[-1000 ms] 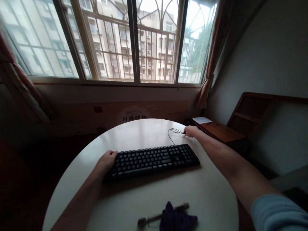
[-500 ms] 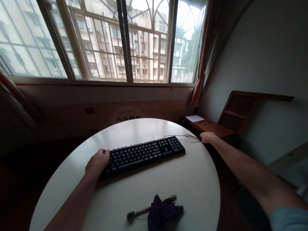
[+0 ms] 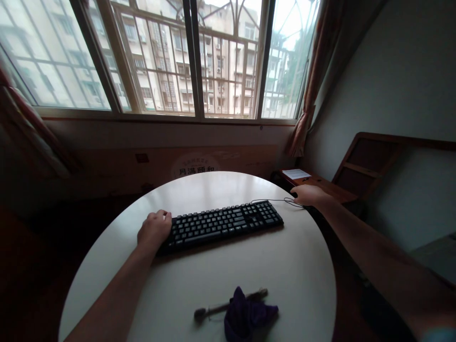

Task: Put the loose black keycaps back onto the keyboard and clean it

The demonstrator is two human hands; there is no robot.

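A black keyboard (image 3: 223,223) lies across the middle of a round white table (image 3: 199,280). My left hand (image 3: 154,229) is closed on the keyboard's left end. My right hand (image 3: 309,194) is at the table's right edge, fingers closed on the thin black cable (image 3: 274,200) that runs from the keyboard's far right corner. A dark brush (image 3: 213,309) lies near the front edge, partly under a purple cloth (image 3: 245,316).
A wide barred window (image 3: 192,57) fills the far wall, with curtains (image 3: 309,80) at each side. A wooden desk (image 3: 320,183) with a sheet of paper (image 3: 295,174) stands right of the table. Cardboard leans under the sill.
My right hand has drawn the cable from the table top out to the right edge, so the looped cable now runs straighter. The keyboard has turned slightly. My left hand stays on its left end.
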